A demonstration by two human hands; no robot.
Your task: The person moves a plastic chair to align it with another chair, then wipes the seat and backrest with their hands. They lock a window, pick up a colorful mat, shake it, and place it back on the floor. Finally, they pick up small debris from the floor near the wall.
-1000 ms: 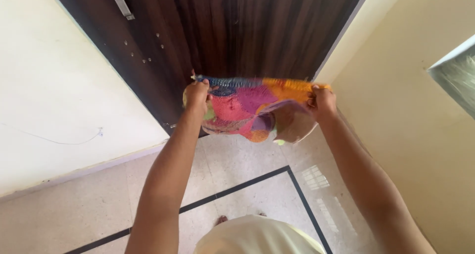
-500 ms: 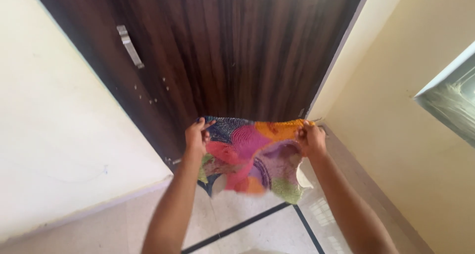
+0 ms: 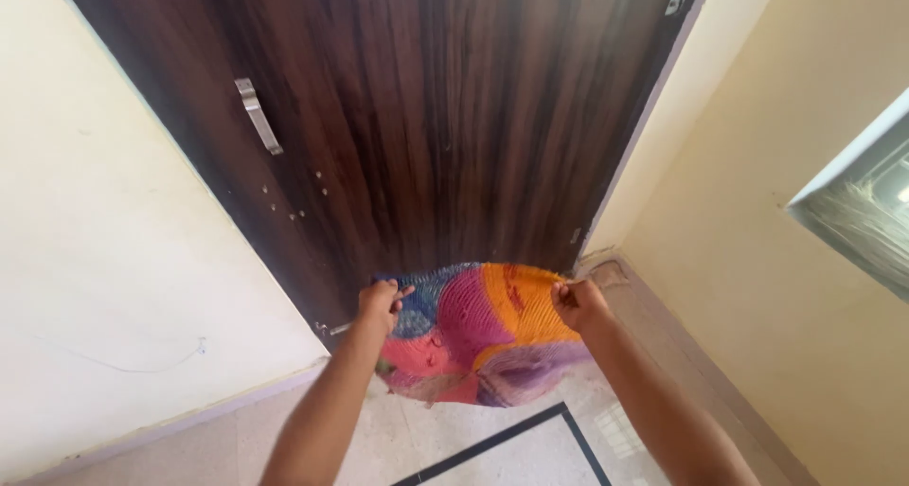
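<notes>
Left hand [image 3: 379, 303]: fingers curled tight, pinching left edge of multicoloured woven round mat [image 3: 483, 339].
Right hand [image 3: 578, 303]: fingers clenched on mat's right upper edge.
Mat: held up between both hands, hanging before dark brown wooden door [image 3: 426, 117], above pale tiled floor [image 3: 511, 458].

Bright daylight from right; glare on floor [image 3: 620, 424]; mat [image 3: 483, 330] motion-blurred; wide-angle edge distortion.

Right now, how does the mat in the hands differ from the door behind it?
The mat is many-coloured, in pink, orange, blue and purple; the door is dark brown wood grain. The mat sags, gripped at its top edge by the left hand and right hand; the door stands rigid and shut, nobody touching it.
</notes>
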